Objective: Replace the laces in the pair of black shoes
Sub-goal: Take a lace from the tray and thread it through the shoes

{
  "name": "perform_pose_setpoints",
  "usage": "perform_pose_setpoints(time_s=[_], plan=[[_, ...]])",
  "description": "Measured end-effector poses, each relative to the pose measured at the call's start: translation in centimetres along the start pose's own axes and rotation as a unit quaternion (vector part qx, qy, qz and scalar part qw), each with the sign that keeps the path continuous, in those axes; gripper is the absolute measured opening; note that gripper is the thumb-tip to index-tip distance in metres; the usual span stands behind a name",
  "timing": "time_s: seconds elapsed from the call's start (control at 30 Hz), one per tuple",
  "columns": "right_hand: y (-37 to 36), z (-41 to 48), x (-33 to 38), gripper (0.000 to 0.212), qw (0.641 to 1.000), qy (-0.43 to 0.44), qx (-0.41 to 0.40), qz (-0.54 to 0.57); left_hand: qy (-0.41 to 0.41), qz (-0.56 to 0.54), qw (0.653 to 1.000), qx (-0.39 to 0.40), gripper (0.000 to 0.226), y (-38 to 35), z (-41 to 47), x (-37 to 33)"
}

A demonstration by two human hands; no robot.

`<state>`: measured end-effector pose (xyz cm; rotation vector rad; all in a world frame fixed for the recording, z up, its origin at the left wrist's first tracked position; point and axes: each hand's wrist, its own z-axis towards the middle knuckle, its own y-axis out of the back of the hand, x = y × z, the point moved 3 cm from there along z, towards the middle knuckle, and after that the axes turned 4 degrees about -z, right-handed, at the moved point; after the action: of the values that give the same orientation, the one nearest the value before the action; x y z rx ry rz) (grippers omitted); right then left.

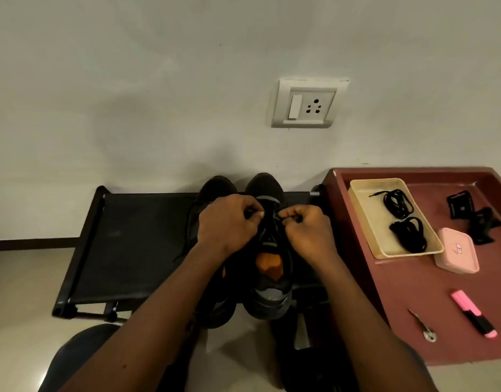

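Left hand, right hand curled over one black shoe on black bench. Fingers pinched lace near upper eyelets. Lace judged soft, limp, light; best gripped near tip. Shoe firm, stable. Spare black laces in cream tray. Pink box label unreadable.

A plain pale grey wall fills the upper half of my view, dimly lit. A white plate with one switch and one socket is set into it, right of centre. Lower left, a dark skirting strip meets a glossy cream floor. A low black rack stands against the wall before me. A maroon table sits just beside it on my right.
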<state>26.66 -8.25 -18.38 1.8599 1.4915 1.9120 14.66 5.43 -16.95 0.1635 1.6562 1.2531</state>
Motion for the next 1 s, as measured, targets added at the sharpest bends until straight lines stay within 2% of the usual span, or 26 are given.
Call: perform_pose_setpoints(time_s=[0.1, 0.2, 0.3, 0.43, 0.6, 0.7, 1.0], plan=[[0.0, 0.9, -0.1, 0.025, 1.0, 0.004, -0.013, -0.002, 0.004, 0.017, 0.999, 0.028, 0.01, -0.4, 1.0, -0.1], [-0.2, 1.2, 0.0, 0.014, 0.999, 0.005, 0.027, 0.033, -0.001, 0.033, 0.999, 0.029, 0.009, -0.5, 2.2, -0.4], [-0.3, 1.2, 0.1, 0.027, 0.998, 0.031, 0.046, 0.004, -0.01, 0.033, 0.999, 0.041, 0.01, -0.8, 3.0, -0.7], [0.4, 1.5, -0.2, 0.019, 0.999, 0.031, 0.037, -0.012, -0.018, 0.022, 0.998, 0.063, 0.007, -1.1, 3.5, -0.9], [1.1, 2.1, -1.3, 0.011, 0.997, 0.011, 0.051, 0.058, -0.009, 0.009, 0.997, 0.082, 0.004, -1.6, 4.3, -1.0], [1.4, 2.3, -1.8, 0.019, 0.993, 0.001, 0.066, 0.093, -0.016, 0.006, 0.996, 0.088, 0.005, -2.0, 4.4, -1.3], [1.5, 2.9, -2.6, 0.026, 0.98, -0.025, 0.115, 0.163, -0.007, -0.048, 0.996, 0.076, 0.006, -3.0, 4.3, -1.0]])
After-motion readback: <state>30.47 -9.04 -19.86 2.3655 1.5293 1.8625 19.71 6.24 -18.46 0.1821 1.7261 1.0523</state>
